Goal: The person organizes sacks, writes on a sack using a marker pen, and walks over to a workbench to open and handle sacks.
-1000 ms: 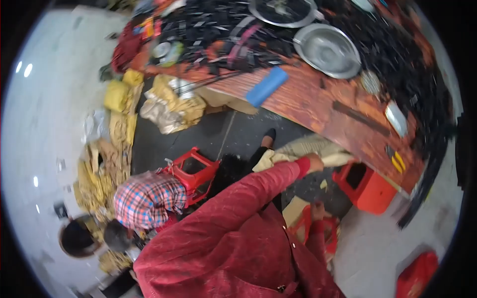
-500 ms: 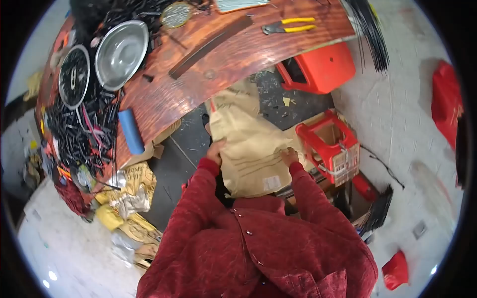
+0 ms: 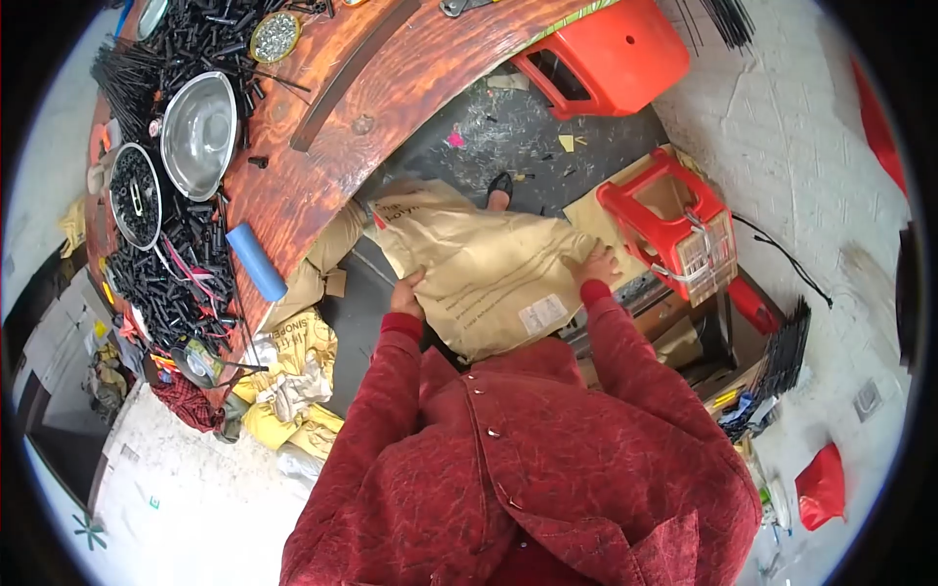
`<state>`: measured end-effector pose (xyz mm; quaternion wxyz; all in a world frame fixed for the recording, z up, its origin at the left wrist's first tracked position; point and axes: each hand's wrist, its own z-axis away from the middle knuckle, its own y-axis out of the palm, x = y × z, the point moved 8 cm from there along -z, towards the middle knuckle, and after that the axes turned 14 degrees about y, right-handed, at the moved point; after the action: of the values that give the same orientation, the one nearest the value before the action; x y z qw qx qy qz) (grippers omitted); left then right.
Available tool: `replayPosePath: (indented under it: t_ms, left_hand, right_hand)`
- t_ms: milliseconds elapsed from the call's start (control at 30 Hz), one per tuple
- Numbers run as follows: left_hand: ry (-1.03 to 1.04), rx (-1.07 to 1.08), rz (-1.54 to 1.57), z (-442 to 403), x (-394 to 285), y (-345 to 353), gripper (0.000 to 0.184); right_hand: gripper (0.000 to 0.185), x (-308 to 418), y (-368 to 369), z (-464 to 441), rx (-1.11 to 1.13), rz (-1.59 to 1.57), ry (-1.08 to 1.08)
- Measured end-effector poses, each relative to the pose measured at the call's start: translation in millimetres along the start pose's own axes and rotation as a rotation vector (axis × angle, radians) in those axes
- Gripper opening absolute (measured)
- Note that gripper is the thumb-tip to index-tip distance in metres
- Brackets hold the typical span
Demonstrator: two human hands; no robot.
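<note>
A tan paper sack [image 3: 489, 264] with printed lines and a white label [image 3: 543, 313] lies across my lap and knees, its far end folded and creased. My left hand [image 3: 408, 296] is closed on the sack's left edge, the thumb on top and the other fingers partly hidden. At the opposite edge, my right hand [image 3: 596, 266] rests on the paper with its fingers spread. The sack hides most of my legs; one dark shoe [image 3: 501, 184] shows beyond it.
A wooden table [image 3: 327, 161] curves ahead, holding metal bowls [image 3: 198, 137], black plastic parts [image 3: 166, 283] and a blue roll [image 3: 256, 262]. Red plastic stools [image 3: 625, 59] stand on the floor, one [image 3: 674, 220] beside my right hand. Crumpled yellow sacks [image 3: 298, 366] lie at left.
The sack's far end has swung left and its body is spread wider. My right hand has moved up and outward, its fingers now more spread. The view has shifted.
</note>
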<state>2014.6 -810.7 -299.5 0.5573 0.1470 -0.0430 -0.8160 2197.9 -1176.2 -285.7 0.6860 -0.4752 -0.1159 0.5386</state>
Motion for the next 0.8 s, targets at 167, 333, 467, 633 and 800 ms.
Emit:
replayPosePath:
  t_ms: [167, 333, 467, 633, 800]
  left_hand:
    - [0.104, 0.071, 0.088, 20, 3, 59, 0.039]
    - [0.047, 0.058, 0.048, 23, 27, 49, 0.04]
    - [-0.23, 0.1, 0.015, 40, 83, 27, 0.036]
    - [-0.31, 0.487, -0.074, 19, 93, 33, 0.029]
    - [-0.077, 0.297, -0.085, -18, 43, 16, 0.027]
  right_hand:
    - [0.078, -34, 115, -29, 0.92, -1.022, 0.318]
    - [0.037, -49, 50, -135, 0.007, -0.948, -0.205]
    - [0.034, -1, -140, -128, 0.382, -1.325, -0.192]
    - [0.04, 23, -202, -116, 0.623, -1.416, -0.377]
    - [0.037, 9, -253, -63, 0.7, -1.298, -0.43]
